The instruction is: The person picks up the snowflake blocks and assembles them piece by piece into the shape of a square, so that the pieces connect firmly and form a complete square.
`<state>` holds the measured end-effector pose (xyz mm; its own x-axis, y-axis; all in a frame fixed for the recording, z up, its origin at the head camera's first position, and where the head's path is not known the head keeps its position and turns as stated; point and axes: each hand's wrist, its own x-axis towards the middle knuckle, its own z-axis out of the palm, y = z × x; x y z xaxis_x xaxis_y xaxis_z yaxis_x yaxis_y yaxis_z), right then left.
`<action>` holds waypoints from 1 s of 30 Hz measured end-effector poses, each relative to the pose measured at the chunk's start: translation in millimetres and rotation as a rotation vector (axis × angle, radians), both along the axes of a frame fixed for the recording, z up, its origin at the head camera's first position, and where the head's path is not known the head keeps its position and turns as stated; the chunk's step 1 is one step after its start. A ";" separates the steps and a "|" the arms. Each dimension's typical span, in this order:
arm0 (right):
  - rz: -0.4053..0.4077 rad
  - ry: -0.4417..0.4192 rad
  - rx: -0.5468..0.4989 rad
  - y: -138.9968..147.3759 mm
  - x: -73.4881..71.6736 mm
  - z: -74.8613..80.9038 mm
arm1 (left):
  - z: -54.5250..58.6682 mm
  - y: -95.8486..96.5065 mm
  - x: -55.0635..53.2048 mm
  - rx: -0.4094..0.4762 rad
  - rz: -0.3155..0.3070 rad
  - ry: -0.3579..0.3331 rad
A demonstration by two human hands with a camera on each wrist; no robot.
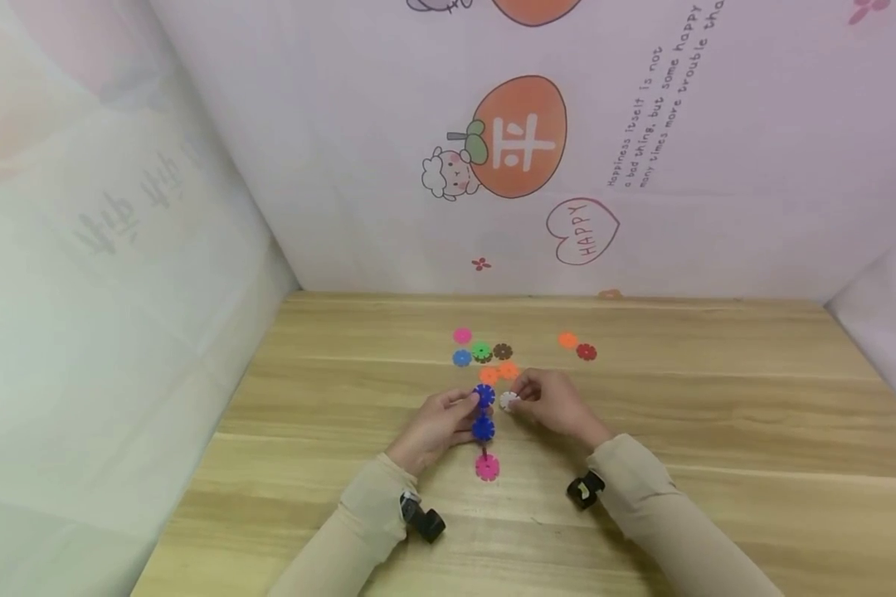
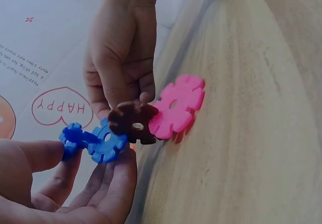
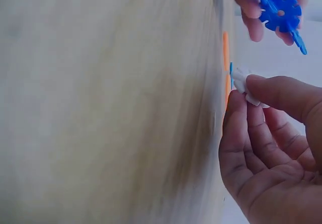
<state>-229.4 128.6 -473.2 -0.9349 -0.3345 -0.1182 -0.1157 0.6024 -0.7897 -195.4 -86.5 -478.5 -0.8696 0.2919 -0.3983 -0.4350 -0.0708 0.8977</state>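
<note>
My left hand (image 1: 435, 429) grips the end of a chain of slotted plastic flower discs joined edge to edge. Its top blue disc (image 1: 484, 395) is between thumb and fingers, with a second blue disc (image 1: 483, 429) below it. A brown disc (image 2: 132, 122) follows, mostly edge-on in the head view, then a pink disc (image 1: 487, 468) at the near end. Just right of the chain, my right hand (image 1: 556, 405) pinches a white disc (image 1: 508, 402) between thumb and index finger. The white disc and the chain are a small gap apart.
Beyond the hands, loose discs lie on the wooden table (image 1: 328, 414): pink (image 1: 462, 336), light blue (image 1: 461, 358), green (image 1: 481, 350), brown (image 1: 503, 351) and two orange (image 1: 508, 370). Farther right are another orange disc (image 1: 567, 340) and a red disc (image 1: 586, 352). Printed cloth (image 1: 373, 166) hangs behind.
</note>
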 end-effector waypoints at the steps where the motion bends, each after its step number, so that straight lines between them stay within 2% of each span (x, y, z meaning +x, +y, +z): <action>1: -0.001 -0.008 -0.013 0.1 0.9 0.5 | -0.6 0.1 -0.5 -0.004 0.001 0.005; 8: 0.000 -0.013 -0.046 0.4 7.4 3.9 | -4.5 1.7 -3.8 -0.045 0.023 0.027; 14: -0.019 -0.032 -0.101 0.8 15.0 5.4 | -4.8 2.7 -4.2 -0.147 0.038 0.063; 18: -0.018 -0.006 -0.124 0.3 18.8 4.8 | -3.8 2.9 -4.2 -0.188 0.046 0.071; 24: -0.004 0.040 -0.142 2.1 21.2 2.6 | -4.8 1.8 -4.8 -0.189 0.036 0.086; 30: 0.015 0.100 -0.112 2.2 22.6 3.3 | -7.8 1.3 -4.8 -0.169 0.018 0.072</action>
<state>-206.8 130.8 -469.9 -0.9349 -0.3546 0.0142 -0.2057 0.5088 -0.8360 -200.1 -85.2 -486.3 -0.9023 0.2098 -0.3767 -0.3690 0.0762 0.9263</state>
